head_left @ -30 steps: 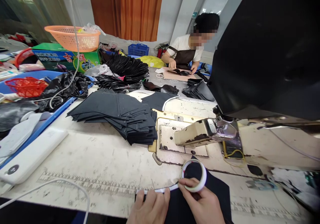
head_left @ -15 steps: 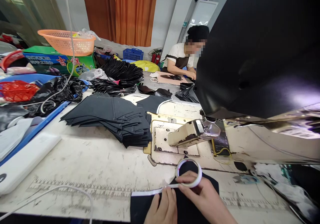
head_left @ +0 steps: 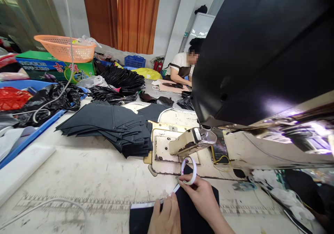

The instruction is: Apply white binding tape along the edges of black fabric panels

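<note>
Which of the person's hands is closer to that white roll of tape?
Right. The right hand grips the white roll of tape in its fingers; the left hand lies lower left of it, flat on the black fabric piece.

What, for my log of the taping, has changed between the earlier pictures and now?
The right hand has tipped the tape roll from lying nearly flat to standing on edge and lifted it toward the sewing machine, drawing the strip up at an angle. Nothing was let go. The left hand still presses the strip onto the edge of the black piece; the stack of black pieces has not moved.
</note>
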